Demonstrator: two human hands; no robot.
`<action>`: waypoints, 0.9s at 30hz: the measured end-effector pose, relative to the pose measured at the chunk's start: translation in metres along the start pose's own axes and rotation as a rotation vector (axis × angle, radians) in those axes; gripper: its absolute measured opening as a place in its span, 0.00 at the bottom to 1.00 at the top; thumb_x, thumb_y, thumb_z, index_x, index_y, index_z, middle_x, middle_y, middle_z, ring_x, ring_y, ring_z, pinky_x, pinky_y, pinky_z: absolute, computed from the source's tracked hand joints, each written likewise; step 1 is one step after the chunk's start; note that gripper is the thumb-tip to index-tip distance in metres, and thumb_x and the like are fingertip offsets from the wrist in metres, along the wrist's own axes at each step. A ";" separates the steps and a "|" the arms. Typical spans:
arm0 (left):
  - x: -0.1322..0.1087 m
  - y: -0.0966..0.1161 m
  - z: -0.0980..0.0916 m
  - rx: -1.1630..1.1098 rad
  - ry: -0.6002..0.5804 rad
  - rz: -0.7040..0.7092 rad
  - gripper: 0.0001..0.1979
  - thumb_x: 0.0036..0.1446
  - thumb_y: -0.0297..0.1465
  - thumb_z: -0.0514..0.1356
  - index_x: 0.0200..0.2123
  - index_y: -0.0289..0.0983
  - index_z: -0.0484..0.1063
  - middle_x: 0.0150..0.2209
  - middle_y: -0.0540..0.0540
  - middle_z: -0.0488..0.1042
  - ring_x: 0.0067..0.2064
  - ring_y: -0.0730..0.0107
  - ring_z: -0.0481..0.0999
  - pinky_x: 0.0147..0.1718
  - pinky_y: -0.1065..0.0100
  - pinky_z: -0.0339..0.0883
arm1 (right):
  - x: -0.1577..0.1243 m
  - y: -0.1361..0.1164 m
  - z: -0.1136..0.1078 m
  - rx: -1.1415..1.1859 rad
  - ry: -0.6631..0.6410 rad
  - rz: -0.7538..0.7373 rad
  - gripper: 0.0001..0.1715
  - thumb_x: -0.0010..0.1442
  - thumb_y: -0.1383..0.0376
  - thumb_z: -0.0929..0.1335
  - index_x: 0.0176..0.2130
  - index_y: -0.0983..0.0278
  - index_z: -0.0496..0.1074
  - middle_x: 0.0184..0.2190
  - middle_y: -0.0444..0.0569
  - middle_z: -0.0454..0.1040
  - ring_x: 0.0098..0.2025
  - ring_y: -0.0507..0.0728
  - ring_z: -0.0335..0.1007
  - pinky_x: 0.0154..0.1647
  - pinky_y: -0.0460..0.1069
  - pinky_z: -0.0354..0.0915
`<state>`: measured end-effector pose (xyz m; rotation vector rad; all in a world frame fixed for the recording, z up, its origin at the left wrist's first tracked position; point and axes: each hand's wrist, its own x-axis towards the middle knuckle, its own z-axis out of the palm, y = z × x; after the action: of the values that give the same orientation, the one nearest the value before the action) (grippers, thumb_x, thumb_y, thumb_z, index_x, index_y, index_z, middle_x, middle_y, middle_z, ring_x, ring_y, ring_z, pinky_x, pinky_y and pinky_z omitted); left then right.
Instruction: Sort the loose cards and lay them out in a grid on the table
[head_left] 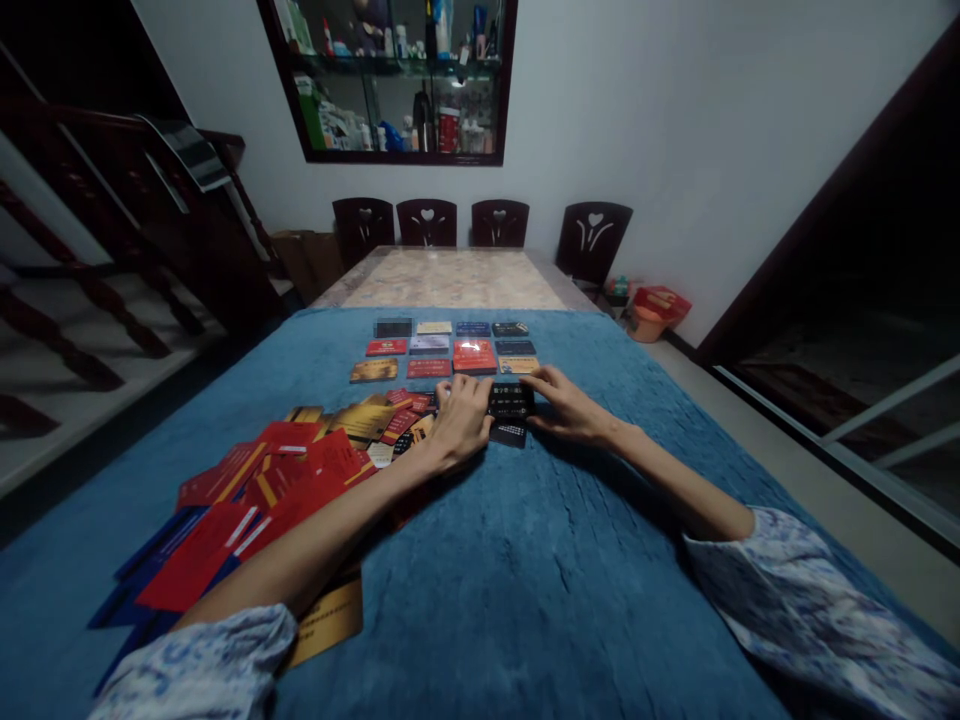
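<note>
A black card (511, 400) with pale printing is held between my two hands, a little above the blue cloth. My left hand (463, 422) closes on its left end, partly covering it. At the right end, my right hand (566, 408) pinches the edge between thumb and fingers. Another dark card (510, 434) lies just below it on the cloth. Beyond my hands, stacks of cards stand in rows, among them a red stack (475, 357) and a gold card (374, 371). Left of my left hand spreads a loose pile of red cards (307, 475), mixed with gold and blue ones.
The blue cloth (555, 580) covers the near part of the table, with bare marble-patterned tabletop (454, 277) beyond. Dark chairs (426, 222) line the far side. A gold card (330, 620) lies under my left forearm. An orange bin (646, 322) stands on the floor to the right.
</note>
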<state>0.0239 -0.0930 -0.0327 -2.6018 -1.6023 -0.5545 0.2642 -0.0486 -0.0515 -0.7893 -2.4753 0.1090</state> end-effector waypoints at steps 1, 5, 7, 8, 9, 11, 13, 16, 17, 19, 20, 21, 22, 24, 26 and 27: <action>0.000 0.000 0.000 0.000 0.004 0.003 0.23 0.59 0.27 0.60 0.58 0.37 0.65 0.54 0.35 0.72 0.57 0.48 0.65 0.53 0.48 0.57 | 0.000 0.000 0.000 -0.002 0.001 0.008 0.35 0.61 0.64 0.69 0.65 0.59 0.60 0.52 0.59 0.65 0.55 0.66 0.66 0.57 0.66 0.71; 0.000 -0.003 -0.001 0.009 0.024 0.013 0.23 0.58 0.28 0.62 0.57 0.37 0.66 0.59 0.34 0.68 0.60 0.47 0.62 0.55 0.47 0.56 | 0.002 -0.001 -0.001 -0.043 -0.002 0.017 0.32 0.62 0.62 0.68 0.63 0.59 0.63 0.52 0.60 0.66 0.54 0.66 0.67 0.55 0.66 0.71; 0.000 -0.004 -0.004 0.019 0.023 0.015 0.23 0.57 0.28 0.63 0.56 0.37 0.67 0.61 0.34 0.66 0.62 0.46 0.61 0.55 0.47 0.56 | 0.004 -0.001 -0.001 -0.071 -0.005 0.010 0.31 0.61 0.61 0.69 0.62 0.61 0.64 0.52 0.61 0.66 0.53 0.66 0.67 0.54 0.65 0.71; 0.000 -0.004 -0.006 0.022 0.016 0.014 0.22 0.57 0.28 0.63 0.55 0.37 0.67 0.61 0.34 0.66 0.62 0.46 0.61 0.55 0.46 0.56 | 0.005 -0.001 -0.002 -0.084 -0.006 0.006 0.31 0.61 0.60 0.69 0.62 0.61 0.65 0.52 0.61 0.67 0.52 0.67 0.67 0.53 0.65 0.71; 0.000 -0.005 -0.008 0.024 0.005 0.012 0.22 0.57 0.27 0.63 0.55 0.37 0.67 0.61 0.34 0.66 0.62 0.46 0.61 0.56 0.46 0.56 | 0.007 -0.001 -0.002 -0.095 -0.008 0.001 0.30 0.61 0.60 0.69 0.61 0.62 0.66 0.51 0.61 0.67 0.52 0.67 0.66 0.53 0.65 0.71; 0.000 -0.005 -0.012 0.025 -0.019 0.006 0.21 0.57 0.26 0.63 0.54 0.37 0.67 0.60 0.34 0.67 0.62 0.46 0.61 0.56 0.45 0.56 | 0.010 -0.001 -0.003 -0.113 -0.017 -0.016 0.29 0.61 0.59 0.69 0.61 0.61 0.66 0.51 0.61 0.68 0.51 0.67 0.66 0.52 0.65 0.71; 0.000 -0.006 -0.016 0.031 -0.034 0.004 0.21 0.56 0.25 0.62 0.53 0.36 0.67 0.59 0.35 0.68 0.61 0.47 0.62 0.55 0.45 0.56 | 0.014 -0.002 -0.004 -0.122 -0.032 -0.033 0.29 0.62 0.58 0.69 0.61 0.61 0.67 0.50 0.61 0.68 0.51 0.67 0.66 0.52 0.66 0.71; 0.000 -0.009 -0.019 0.042 -0.046 0.004 0.20 0.56 0.24 0.62 0.52 0.36 0.67 0.58 0.35 0.68 0.60 0.47 0.62 0.54 0.45 0.57 | 0.020 -0.003 -0.004 -0.128 -0.044 -0.039 0.29 0.63 0.57 0.69 0.61 0.60 0.67 0.51 0.60 0.68 0.52 0.67 0.65 0.52 0.65 0.70; 0.000 -0.010 -0.020 0.043 -0.048 -0.001 0.20 0.55 0.23 0.62 0.52 0.36 0.67 0.58 0.35 0.68 0.60 0.46 0.62 0.54 0.45 0.57 | 0.022 -0.003 -0.004 -0.127 -0.048 -0.038 0.29 0.62 0.57 0.69 0.61 0.60 0.67 0.51 0.60 0.68 0.52 0.67 0.65 0.52 0.65 0.70; 0.000 -0.014 -0.022 0.041 -0.052 -0.017 0.20 0.55 0.23 0.62 0.52 0.36 0.67 0.58 0.34 0.68 0.60 0.46 0.62 0.54 0.45 0.57 | 0.027 -0.004 -0.003 -0.116 -0.061 -0.040 0.29 0.62 0.57 0.69 0.61 0.61 0.68 0.51 0.61 0.69 0.52 0.67 0.65 0.53 0.64 0.70; 0.000 -0.016 -0.023 0.043 -0.058 -0.027 0.21 0.55 0.22 0.62 0.52 0.36 0.67 0.58 0.34 0.68 0.60 0.45 0.62 0.54 0.44 0.57 | 0.030 -0.004 -0.003 -0.110 -0.069 -0.044 0.29 0.62 0.57 0.69 0.61 0.61 0.68 0.51 0.61 0.69 0.52 0.67 0.65 0.53 0.64 0.69; 0.000 -0.017 -0.024 0.046 -0.065 -0.034 0.21 0.55 0.22 0.62 0.53 0.35 0.67 0.58 0.34 0.68 0.61 0.45 0.62 0.54 0.44 0.57 | 0.032 -0.004 -0.003 -0.106 -0.077 -0.048 0.30 0.63 0.57 0.69 0.61 0.61 0.68 0.51 0.61 0.69 0.51 0.67 0.65 0.53 0.64 0.69; 0.000 -0.019 -0.026 0.052 -0.075 -0.041 0.21 0.56 0.22 0.61 0.53 0.35 0.67 0.59 0.34 0.67 0.61 0.45 0.62 0.55 0.44 0.56 | 0.035 -0.004 -0.003 -0.105 -0.082 -0.054 0.30 0.63 0.57 0.68 0.62 0.61 0.67 0.51 0.61 0.69 0.51 0.68 0.65 0.53 0.64 0.68; 0.000 -0.021 -0.029 0.070 -0.097 -0.052 0.21 0.56 0.22 0.60 0.54 0.35 0.67 0.60 0.34 0.67 0.62 0.45 0.61 0.55 0.44 0.56 | 0.041 -0.004 -0.002 -0.108 -0.087 -0.064 0.30 0.63 0.55 0.68 0.62 0.61 0.67 0.50 0.61 0.70 0.50 0.68 0.65 0.52 0.65 0.68; -0.001 -0.024 -0.033 0.085 -0.111 -0.065 0.23 0.56 0.22 0.60 0.56 0.35 0.66 0.60 0.34 0.67 0.62 0.46 0.61 0.56 0.44 0.56 | 0.047 -0.003 0.000 -0.110 -0.090 -0.077 0.31 0.64 0.54 0.68 0.62 0.62 0.68 0.50 0.61 0.70 0.49 0.67 0.65 0.51 0.65 0.68; -0.001 -0.025 -0.035 0.089 -0.116 -0.071 0.23 0.56 0.22 0.59 0.56 0.35 0.66 0.60 0.34 0.66 0.62 0.46 0.61 0.56 0.44 0.56 | 0.051 -0.003 0.001 -0.111 -0.092 -0.085 0.31 0.64 0.53 0.68 0.62 0.63 0.68 0.50 0.61 0.70 0.49 0.67 0.64 0.51 0.65 0.68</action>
<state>-0.0085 -0.0893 -0.0037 -2.5646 -1.7162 -0.3332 0.2276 -0.0227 -0.0280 -0.7388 -2.6169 -0.0227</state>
